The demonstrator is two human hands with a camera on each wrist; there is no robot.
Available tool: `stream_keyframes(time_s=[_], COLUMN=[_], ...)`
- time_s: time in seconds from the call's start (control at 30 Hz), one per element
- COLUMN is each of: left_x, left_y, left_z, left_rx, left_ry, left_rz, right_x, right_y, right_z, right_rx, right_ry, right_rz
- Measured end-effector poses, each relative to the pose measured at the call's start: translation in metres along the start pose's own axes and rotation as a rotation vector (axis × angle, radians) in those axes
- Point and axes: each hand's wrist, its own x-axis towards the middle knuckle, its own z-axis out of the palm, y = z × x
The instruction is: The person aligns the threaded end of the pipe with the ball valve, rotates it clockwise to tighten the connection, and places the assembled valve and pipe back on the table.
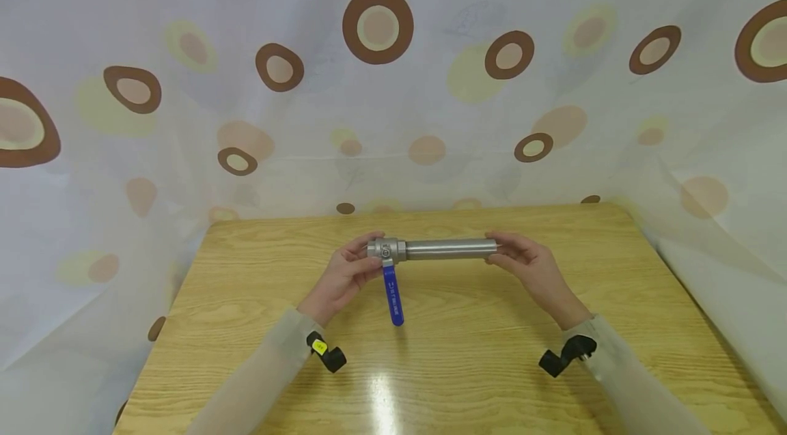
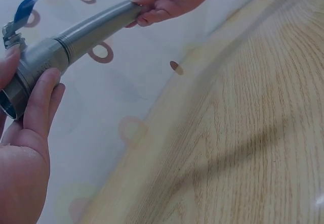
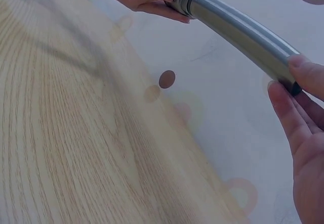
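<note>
A metal ball valve (image 1: 386, 250) with a blue lever handle (image 1: 393, 295) is joined to a straight steel pipe (image 1: 451, 248). Both are held level above the table, and the lever points toward me. My left hand (image 1: 346, 279) grips the valve body at the left end, thumb in front and fingers behind. At the pipe's free right end, my right hand (image 1: 533, 272) pinches the tip between thumb and fingers. The left wrist view shows the valve's open bore (image 2: 9, 104) beside the left fingers. In the right wrist view the lever is not visible.
Beneath the hands lies a wood-grain table (image 1: 467, 367). A pale curtain (image 1: 430, 100) printed with brown and yellow ovals hangs behind it and along both sides. Each wrist wears a small black camera mount, one on the left (image 1: 326, 352) and one on the right (image 1: 567, 355).
</note>
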Motion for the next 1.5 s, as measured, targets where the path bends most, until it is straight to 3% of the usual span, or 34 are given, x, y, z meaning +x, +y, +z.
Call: stream_keyframes(time_s=[0.23, 0.43, 0.57, 0.97, 1.5], left_x=[-0.0002, 0.0014, 0.0028, 0.0023, 0.0019], left_y=[-0.0001, -0.0019, -0.0026, -0.0009, 0.0022], left_z=[0.0, -0.0048, -0.0067, -0.003, 0.0008], left_rx=[0.008, -0.002, -0.013, -0.019, -0.01], left_ry=[0.012, 0.012, 0.006, 0.015, 0.01], left_rz=[-0.008, -0.01, -0.013, -0.014, -0.028], right_x=[-0.0006, 0.0012, 0.0018, 0.0012, 0.001], right_y=[0.0002, 0.0022, 0.0022, 0.0016, 0.001], right_z=[0.0002, 0.0016, 0.0027, 0.0012, 0.0022], right_rx=[-0.042, 0.045, 0.039, 0.072, 0.028], right_ry=[0.006, -0.019, -0.005, -0.008, 0.01], right_rz=[0.007, -0.004, -0.011, -0.013, -0.039])
